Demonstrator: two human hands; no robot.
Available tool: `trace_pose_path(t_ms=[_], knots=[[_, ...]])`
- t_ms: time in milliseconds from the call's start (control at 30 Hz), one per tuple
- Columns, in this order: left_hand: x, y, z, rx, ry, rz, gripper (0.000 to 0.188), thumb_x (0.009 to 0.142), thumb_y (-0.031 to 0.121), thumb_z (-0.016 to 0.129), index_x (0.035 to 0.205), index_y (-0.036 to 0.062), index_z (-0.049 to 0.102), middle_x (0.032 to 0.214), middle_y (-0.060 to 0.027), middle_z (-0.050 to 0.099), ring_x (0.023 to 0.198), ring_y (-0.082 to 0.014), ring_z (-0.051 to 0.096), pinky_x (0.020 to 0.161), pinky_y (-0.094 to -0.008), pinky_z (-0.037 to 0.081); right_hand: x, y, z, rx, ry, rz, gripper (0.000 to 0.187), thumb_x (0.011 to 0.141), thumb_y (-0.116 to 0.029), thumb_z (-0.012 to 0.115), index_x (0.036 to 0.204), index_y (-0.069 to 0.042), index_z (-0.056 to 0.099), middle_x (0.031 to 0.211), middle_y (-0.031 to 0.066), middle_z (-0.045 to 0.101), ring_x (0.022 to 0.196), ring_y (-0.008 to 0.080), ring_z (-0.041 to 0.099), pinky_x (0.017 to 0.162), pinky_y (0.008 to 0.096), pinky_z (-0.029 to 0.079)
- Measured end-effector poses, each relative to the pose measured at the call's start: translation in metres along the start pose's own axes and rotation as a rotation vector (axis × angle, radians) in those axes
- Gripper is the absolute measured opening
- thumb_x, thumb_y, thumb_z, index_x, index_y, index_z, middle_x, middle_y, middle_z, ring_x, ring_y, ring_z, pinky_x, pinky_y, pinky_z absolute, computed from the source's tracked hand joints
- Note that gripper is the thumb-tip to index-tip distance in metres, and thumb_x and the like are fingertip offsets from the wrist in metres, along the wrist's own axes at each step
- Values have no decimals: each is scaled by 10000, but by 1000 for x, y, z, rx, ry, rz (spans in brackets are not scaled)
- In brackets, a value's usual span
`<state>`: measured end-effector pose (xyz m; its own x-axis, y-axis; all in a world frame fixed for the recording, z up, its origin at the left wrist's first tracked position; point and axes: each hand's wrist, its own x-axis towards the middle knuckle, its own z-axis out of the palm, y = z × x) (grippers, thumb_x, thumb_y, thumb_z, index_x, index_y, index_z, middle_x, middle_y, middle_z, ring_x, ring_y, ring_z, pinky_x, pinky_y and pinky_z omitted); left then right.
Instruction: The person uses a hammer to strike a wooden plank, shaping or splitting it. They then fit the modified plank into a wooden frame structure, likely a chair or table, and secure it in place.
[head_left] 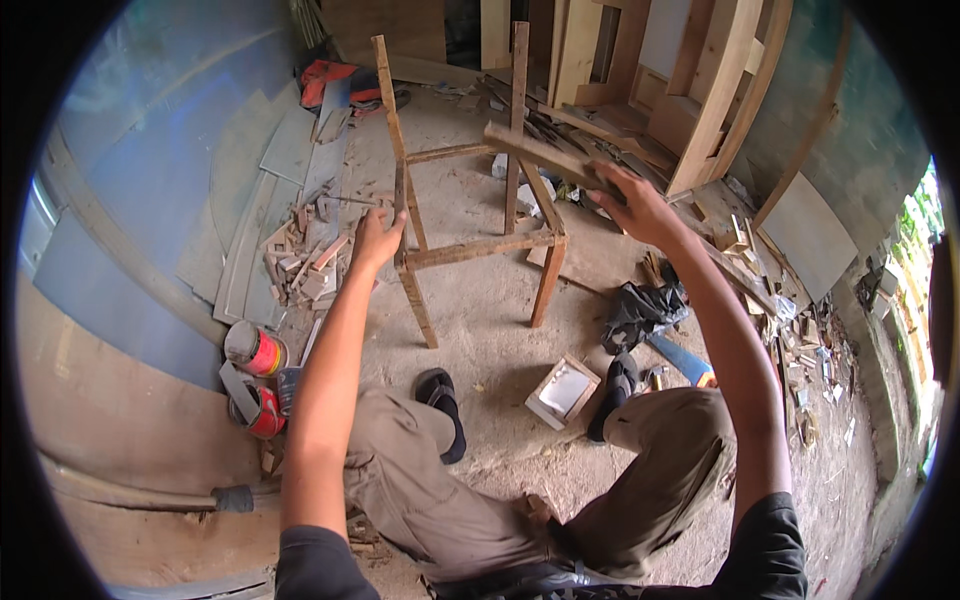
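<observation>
A bare wooden chair frame point(480, 246) stands upright on the floor in front of me, with two tall rear posts and a square of seat rails. My left hand point(378, 238) is closed on the frame's left side, just above its front left corner. In my right hand point(638, 205) is a wooden strip point(540, 153), gripped near its right end. The strip slants up to the left, and its far end appears in front of the right rear post. I cannot tell whether it touches the frame.
Wood offcuts point(308, 262) lie in a heap on the left, near red paint cans point(262, 352). Between my feet sits a small box with white contents point(563, 392). A black plastic bag point(643, 312) and a handsaw point(680, 358) are at right. Wooden furniture point(700, 110) stands behind.
</observation>
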<state>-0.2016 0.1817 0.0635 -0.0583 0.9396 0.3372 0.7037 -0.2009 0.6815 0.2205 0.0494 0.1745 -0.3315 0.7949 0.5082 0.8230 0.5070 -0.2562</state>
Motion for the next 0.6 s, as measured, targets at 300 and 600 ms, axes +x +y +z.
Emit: trace_pose_path(t_ms=[300,600], knots=[[52,-34,44,1,38,-244,624,919,409,599,1289,-74,457,1291,-284,527,1219,-394,510,1007,-440,414,101,71,131,-69,-161,56,455,976,-325,555,1409,-199,499,1050,141,590,1061,315,566,910,456,377],[60,-35,76,162,-174,-272,743,874,234,642,1437,-51,249,1358,-312,486,1280,-398,486,1075,-417,380,161,99,226,-173,-186,-10,439,981,-384,498,1403,-260,493,1192,150,592,1218,316,514,1070,540,316]])
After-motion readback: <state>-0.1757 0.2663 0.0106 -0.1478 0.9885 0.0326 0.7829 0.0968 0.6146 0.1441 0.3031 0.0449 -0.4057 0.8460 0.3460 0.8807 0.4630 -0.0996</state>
